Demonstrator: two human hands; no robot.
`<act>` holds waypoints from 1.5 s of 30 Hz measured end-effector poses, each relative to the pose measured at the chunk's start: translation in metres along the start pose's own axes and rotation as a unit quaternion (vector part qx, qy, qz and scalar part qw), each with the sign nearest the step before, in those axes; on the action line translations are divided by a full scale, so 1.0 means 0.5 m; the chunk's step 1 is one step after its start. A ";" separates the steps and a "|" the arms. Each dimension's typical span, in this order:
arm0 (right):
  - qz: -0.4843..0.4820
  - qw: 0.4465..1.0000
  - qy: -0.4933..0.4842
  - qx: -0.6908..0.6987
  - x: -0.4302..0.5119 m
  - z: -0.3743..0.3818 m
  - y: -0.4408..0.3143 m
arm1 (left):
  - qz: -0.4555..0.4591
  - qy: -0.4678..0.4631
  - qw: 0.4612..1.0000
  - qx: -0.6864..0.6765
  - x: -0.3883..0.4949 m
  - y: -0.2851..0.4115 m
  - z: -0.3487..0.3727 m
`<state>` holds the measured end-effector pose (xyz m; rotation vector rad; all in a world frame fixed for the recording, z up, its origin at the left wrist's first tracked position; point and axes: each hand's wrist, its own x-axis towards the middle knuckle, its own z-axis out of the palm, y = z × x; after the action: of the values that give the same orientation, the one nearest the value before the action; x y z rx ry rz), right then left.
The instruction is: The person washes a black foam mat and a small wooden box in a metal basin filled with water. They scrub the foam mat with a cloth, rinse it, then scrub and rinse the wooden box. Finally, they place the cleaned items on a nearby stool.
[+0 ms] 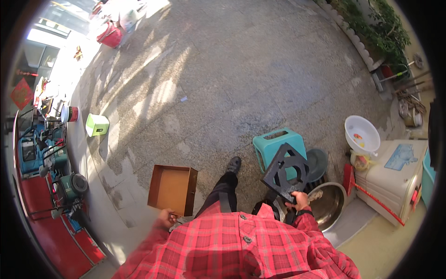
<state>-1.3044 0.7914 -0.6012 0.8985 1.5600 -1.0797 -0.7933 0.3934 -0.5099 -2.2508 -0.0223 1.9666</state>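
My left hand grips the near edge of a shallow brown drawer-like box. Its orange-brown inside faces up and holds nothing that I can see. At the right, my right hand is closed on one corner of a flat black frame with a large round cutout, possibly a stove top plate. The frame is tilted, and it covers part of a turquoise plastic stool. Just right of that hand stands a wide metal basin with a pale cloth over its rim.
A grey-green basin is beside the stool. Farther right are a white plastic basin, a red-handled broom and a cream washing machine. A lime-green stool lies left, near a red vehicle loaded with tools.
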 end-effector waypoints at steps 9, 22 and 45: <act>-0.240 0.895 -0.005 -0.377 0.111 0.274 -0.067 | -0.048 0.125 0.991 0.016 0.015 0.025 -0.001; -0.096 0.993 0.010 -0.065 0.332 0.254 -0.214 | -0.068 0.218 0.973 0.005 -0.024 -0.090 0.073; -0.296 0.896 -0.215 0.251 -0.105 0.097 -0.506 | 0.068 0.004 0.993 -0.095 -0.070 0.025 0.075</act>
<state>-1.5107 0.6613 -0.5032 0.4406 1.2065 -2.0336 -0.8361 0.3811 -0.4816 -2.4379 -0.0590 2.1075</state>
